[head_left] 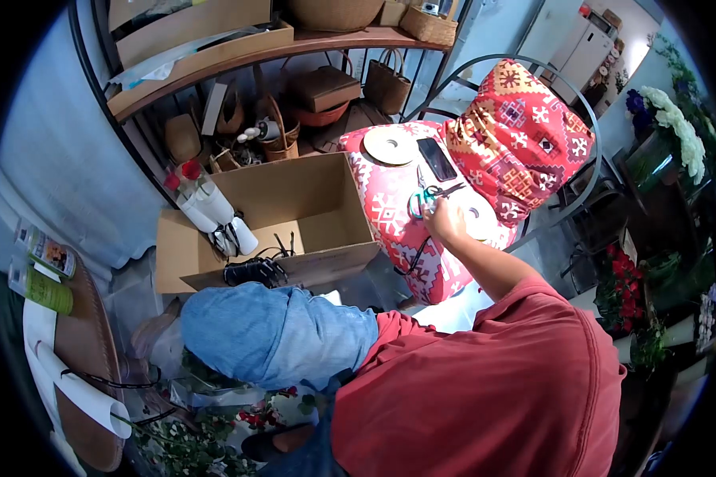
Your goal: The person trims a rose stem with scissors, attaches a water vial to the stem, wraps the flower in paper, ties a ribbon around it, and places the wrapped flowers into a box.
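Where the right hand [445,221] reaches: teal-handled scissors [416,205], lying on the red patterned seat [386,211] beside dark scissors [453,189].
Fingers: curled at the teal handles; whether they grip or merely touch, I can't tell at this size.
Left hand: out of sight.
Scissors risk: blades lie close to the phone [436,159], so a careless drag could scratch it.
Seat surface: padded, also bearing a pale roll [390,147].
Room: open carton [294,183] with wrapped roses [212,203], a basket shelf [338,42], white flowers [676,123].
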The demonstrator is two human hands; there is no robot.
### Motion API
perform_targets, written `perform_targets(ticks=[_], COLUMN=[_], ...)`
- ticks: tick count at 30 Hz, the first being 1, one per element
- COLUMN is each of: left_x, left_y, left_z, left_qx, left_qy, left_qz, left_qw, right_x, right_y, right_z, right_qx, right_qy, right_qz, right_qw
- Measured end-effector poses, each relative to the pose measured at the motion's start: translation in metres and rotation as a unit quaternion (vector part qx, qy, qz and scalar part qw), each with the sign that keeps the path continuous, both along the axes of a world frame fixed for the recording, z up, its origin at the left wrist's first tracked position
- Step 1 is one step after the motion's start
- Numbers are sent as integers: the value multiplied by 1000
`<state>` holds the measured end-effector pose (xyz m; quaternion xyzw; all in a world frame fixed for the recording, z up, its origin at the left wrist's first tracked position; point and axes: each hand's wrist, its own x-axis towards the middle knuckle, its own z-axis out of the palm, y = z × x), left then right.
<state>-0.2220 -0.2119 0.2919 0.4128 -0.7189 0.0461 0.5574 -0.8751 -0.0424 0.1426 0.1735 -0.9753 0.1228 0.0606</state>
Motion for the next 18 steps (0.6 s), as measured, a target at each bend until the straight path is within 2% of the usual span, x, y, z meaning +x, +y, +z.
perform_targets(ticks=[3,6,8,9,10,11,13,14,16,18], left_x=[9,18,21,-10,0,22,8,3,-5,-13], left_y=[5,15,18,9,13,13,21,25,24,21], left_z=[1,-16,-24,16,2,-22,-14,-9,-7,-9], left_qx=[0,68,120,-23,23,85,70,102,117,106], left_qy=[-4,31,49,-48,-10,21,-12,-5,-22,-24], left_qz=[-23,-10,-1,-85,-66,-104,-68,-73,-84,-119], left_qw=[1000,997,992,995,997,991,995,992,989,987], right_x=[5,-1,-3,-22,-26,-30,-38,-45,-52,-28], right_y=[0,-10,-15,-7,-9,-7,-10,-10,-17,-30], right_z=[7,18,19,-10,-16,-19,-23,-24,-21,5], right_qx=[14,22,24,26,28,19,-12,-43,-147,-255], right_qy=[-61,-143,-122,-25,-30,-62,-127,-177,-313,-389], right_qz=[-41,-46,-56,-8,0,1,23,33,32,48], right_qw=[997,988,991,999,999,998,992,983,938,884])
